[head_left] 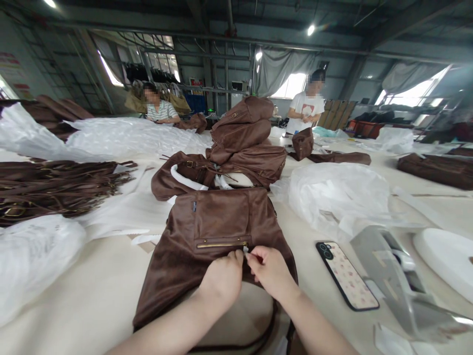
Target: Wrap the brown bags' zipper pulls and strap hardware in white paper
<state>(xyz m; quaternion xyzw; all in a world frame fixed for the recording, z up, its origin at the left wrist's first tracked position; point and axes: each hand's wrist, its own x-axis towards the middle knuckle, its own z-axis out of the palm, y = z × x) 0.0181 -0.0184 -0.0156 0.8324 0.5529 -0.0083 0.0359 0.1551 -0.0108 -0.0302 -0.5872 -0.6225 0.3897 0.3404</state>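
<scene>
The brown bag (221, 214) is lying on the table (99, 296), presumably leaving its zip (221, 245) within reach, while the right hand (271, 270) is pinching a white scrap (246, 250) at the zip's end, fingertips together, and the left hand (222, 277) is resting curled beside it, its hold hidden.
</scene>
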